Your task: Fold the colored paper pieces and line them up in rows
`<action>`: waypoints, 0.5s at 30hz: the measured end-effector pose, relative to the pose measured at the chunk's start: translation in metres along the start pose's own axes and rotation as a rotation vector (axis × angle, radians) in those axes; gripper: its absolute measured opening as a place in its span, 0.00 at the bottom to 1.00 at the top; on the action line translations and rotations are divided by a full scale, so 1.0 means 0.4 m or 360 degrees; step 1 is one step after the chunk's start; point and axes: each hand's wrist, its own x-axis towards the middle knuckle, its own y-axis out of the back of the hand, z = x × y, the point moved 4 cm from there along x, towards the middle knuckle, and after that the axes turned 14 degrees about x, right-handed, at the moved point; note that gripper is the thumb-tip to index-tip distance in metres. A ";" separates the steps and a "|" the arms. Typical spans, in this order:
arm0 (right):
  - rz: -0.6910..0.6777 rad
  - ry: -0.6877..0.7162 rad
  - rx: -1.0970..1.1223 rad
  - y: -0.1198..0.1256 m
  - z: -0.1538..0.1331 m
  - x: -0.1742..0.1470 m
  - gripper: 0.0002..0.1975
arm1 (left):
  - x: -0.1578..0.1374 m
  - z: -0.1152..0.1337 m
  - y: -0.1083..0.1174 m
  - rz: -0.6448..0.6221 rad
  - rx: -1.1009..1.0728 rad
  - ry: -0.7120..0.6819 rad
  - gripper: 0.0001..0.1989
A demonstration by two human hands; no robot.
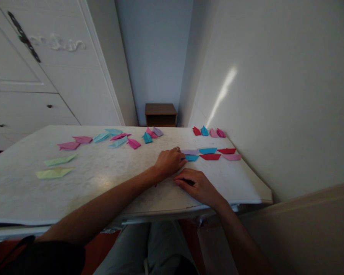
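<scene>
My left hand (169, 163) is over the table, fingers curled down at the left end of two rows of folded paper pieces. Its fingertips touch a blue folded paper piece (192, 157); a lilac one (190, 152) lies just behind, partly covered by the hand. Rightward follow another blue piece (208, 151), two red ones (210, 157) (227, 151) and a pink one (231, 157). Closer to me, my right hand (197, 185) rests with thumb and fingers bent together, nothing visible between them. A tiny red bit (155, 185) shows beside my left forearm.
Several folded paper pieces in pink (68, 146), light blue (101, 137) and pale green (55, 173) lie on the left of the white table (103, 198). Small folded shapes (204, 131) line the back right. A wall (289, 95) borders the right; a white cabinet (65, 76) stands left.
</scene>
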 end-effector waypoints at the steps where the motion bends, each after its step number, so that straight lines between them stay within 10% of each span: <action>1: 0.0002 -0.0009 0.0003 0.000 -0.001 0.000 0.08 | 0.000 0.000 0.000 -0.0003 -0.0003 0.0009 0.17; 15: 0.0033 -0.0062 0.0041 -0.001 0.010 -0.002 0.07 | 0.000 0.010 0.000 0.0017 0.0014 0.0046 0.15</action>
